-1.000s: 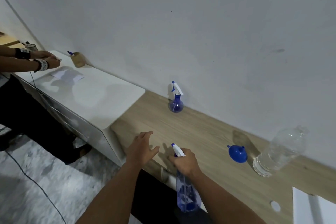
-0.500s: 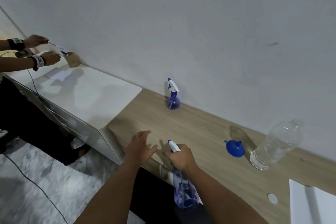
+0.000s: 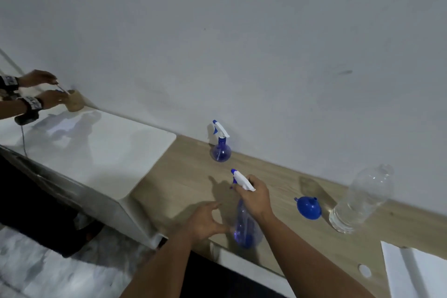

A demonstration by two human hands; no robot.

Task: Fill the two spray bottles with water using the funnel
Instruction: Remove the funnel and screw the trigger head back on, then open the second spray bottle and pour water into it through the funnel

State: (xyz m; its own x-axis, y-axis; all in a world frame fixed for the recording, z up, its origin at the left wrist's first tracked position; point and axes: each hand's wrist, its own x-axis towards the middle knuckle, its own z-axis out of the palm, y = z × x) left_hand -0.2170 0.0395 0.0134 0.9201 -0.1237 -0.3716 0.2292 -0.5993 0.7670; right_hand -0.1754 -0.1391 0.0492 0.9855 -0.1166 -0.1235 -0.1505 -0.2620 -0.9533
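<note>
Since a second ago the right hand (image 3: 254, 197) has carried its spray bottle (image 3: 245, 224) up from below the desk edge, so the bottle now hangs over the near edge of the wooden desk (image 3: 183, 184), and the left hand (image 3: 205, 221) has come in beside the bottle's body. Largest of the task's things is the clear water bottle (image 3: 360, 203), standing well to the right of the right hand near the wall; it looks uncapped, so a careless reach could probably tip it and spill the water. The held spray bottle comes next: the right hand's fingers are curled round its neck under the white trigger head, and the left hand, fingers loosely spread and holding nothing, sits just beside its lower body, touching or nearly so. If the bottle is set down half off the edge, it could fall. A second spray bottle (image 3: 220, 145) stands upright by the wall, apart from both hands. Smallest, the blue funnel (image 3: 309, 208) lies on the desk between the right hand and the water bottle, and being round, could roll if nudged.
</note>
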